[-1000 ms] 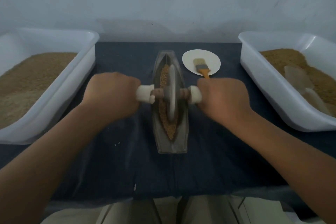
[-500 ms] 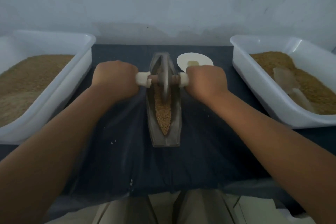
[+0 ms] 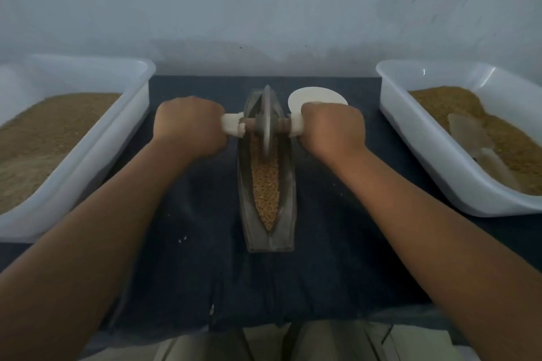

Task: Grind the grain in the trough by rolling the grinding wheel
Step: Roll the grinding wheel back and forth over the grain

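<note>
A narrow boat-shaped metal trough [image 3: 245, 208] lies lengthwise on the dark cloth in the middle. Golden grain [image 3: 265, 187] fills its groove. The grey grinding wheel [image 3: 267, 123] stands upright in the far end of the trough, on a brown axle with white-wrapped handles. My left hand [image 3: 190, 126] grips the left handle, my right hand [image 3: 333, 126] grips the right one. Both fists hide most of the handles.
A white tub [image 3: 140, 102] of brown meal stands at the left. Another white tub [image 3: 393, 114] at the right holds grain and a clear scoop [image 3: 478, 143]. A white plate [image 3: 316, 97] sits behind my right hand. The wall rises just beyond the cloth.
Both hands have pushed the wheel away from me, from the trough's middle to its far end. My right hand now covers the brush on the plate.
</note>
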A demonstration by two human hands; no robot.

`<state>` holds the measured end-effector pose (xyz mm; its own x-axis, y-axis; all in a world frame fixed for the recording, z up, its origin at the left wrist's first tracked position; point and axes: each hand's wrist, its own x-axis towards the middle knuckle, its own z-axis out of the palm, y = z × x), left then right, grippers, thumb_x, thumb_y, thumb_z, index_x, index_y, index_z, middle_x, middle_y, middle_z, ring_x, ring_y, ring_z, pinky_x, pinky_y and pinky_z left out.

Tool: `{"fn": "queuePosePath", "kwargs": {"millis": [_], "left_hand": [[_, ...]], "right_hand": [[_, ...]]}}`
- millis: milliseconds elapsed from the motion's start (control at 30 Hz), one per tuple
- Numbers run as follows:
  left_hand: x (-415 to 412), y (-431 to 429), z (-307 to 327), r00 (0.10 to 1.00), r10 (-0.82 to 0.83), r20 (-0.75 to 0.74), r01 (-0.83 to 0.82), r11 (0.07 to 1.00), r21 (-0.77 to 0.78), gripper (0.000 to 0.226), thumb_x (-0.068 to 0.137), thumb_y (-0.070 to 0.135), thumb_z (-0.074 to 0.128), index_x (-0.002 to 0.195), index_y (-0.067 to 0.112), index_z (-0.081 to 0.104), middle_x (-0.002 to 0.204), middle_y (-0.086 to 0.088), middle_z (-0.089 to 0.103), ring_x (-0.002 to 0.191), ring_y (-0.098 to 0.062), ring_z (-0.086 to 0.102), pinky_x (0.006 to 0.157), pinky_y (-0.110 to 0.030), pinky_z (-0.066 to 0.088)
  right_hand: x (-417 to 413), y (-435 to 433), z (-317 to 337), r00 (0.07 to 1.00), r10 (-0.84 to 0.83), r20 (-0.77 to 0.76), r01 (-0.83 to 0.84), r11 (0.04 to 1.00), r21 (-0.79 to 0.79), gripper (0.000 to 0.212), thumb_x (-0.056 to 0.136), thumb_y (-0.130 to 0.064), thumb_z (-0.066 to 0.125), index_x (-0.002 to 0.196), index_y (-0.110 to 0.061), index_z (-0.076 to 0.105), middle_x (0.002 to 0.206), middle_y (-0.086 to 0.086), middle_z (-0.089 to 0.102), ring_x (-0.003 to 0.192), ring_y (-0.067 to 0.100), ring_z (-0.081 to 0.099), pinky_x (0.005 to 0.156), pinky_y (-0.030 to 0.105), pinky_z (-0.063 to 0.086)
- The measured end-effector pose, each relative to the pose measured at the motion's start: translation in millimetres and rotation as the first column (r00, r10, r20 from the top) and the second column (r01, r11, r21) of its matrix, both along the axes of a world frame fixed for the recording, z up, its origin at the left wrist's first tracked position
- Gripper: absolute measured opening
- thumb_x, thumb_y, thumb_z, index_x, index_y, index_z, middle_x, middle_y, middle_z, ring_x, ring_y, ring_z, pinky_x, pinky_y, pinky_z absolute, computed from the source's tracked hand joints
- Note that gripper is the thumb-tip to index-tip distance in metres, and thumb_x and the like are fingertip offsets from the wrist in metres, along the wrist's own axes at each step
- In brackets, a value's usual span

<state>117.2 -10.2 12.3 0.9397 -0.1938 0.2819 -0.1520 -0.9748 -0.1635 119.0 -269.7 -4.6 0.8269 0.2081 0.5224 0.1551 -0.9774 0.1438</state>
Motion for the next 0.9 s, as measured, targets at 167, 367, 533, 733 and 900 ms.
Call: {"fn": "queuePosePath", "kwargs": {"millis": [167, 367, 533, 733, 900], "left_hand": [[-9.8, 7.8, -10.9, 0.999, -0.013, 0.052, 0.013, 1.0, 0.002, 0.023, 0.076, 0.043, 0.06, 0.066, 0.028, 0.046, 0.062, 0.008, 0.049, 0.052, -0.016, 0.044, 0.055, -0.028, 0.035], [-62.2, 22.6, -20.7, 0.97, -0.186, 0.159, 0.179, 0.982, 0.057, 0.048, 0.069, 0.047, 0.073, 0.061, 0.035, 0.027, 0.052, 0.015, 0.035, 0.041, -0.011, 0.037, 0.048, -0.021, 0.033], [-38.9, 19.1, -25.1, 0.989, -0.102, 0.102, 0.097, 0.994, 0.054, 0.037, 0.076, 0.048, 0.066, 0.063, 0.032, 0.035, 0.058, 0.012, 0.043, 0.051, -0.018, 0.049, 0.052, -0.025, 0.033], [-2.6, 3.6, -6.1, 1.0, 0.002, 0.027, -0.002, 1.0, 0.003, 0.021, 0.077, 0.043, 0.059, 0.067, 0.029, 0.047, 0.064, 0.008, 0.045, 0.063, -0.026, 0.054, 0.061, -0.032, 0.044], [-44.1, 12.9, -4.1, 0.998, -0.062, -0.032, 0.064, 0.995, 0.071, 0.026, 0.082, 0.052, 0.057, 0.068, 0.032, 0.046, 0.065, 0.01, 0.052, 0.062, -0.021, 0.06, 0.059, -0.031, 0.049]], "right_hand": [[-21.4, -1.6, 2.8, 0.999, 0.032, 0.007, -0.031, 0.999, -0.026, 0.032, 0.071, -0.022, 0.07, 0.063, -0.02, 0.039, 0.05, -0.007, 0.03, 0.04, 0.016, 0.018, 0.05, 0.019, 0.012], [-87.0, -21.0, -0.8, 0.986, 0.147, -0.075, -0.152, 0.986, -0.073, 0.034, 0.071, -0.031, 0.079, 0.067, -0.024, 0.046, 0.05, -0.008, 0.037, 0.038, 0.017, 0.034, 0.045, 0.019, 0.016], [-62.0, -13.9, 0.9, 0.995, 0.074, -0.072, -0.079, 0.994, -0.071, 0.03, 0.068, -0.028, 0.08, 0.067, -0.021, 0.051, 0.05, -0.005, 0.035, 0.037, 0.022, 0.03, 0.048, 0.018, 0.014], [-9.1, 4.1, 15.0, 0.997, -0.024, -0.072, 0.019, 0.998, -0.065, 0.022, 0.07, -0.017, 0.064, 0.062, -0.019, 0.043, 0.056, -0.003, 0.043, 0.047, 0.019, 0.03, 0.05, 0.023, 0.015], [-56.5, -10.4, 0.1, 0.995, 0.069, -0.074, -0.073, 0.996, -0.049, 0.034, 0.074, -0.024, 0.073, 0.069, -0.023, 0.04, 0.054, -0.003, 0.04, 0.041, 0.023, 0.032, 0.048, 0.022, 0.015]]}}
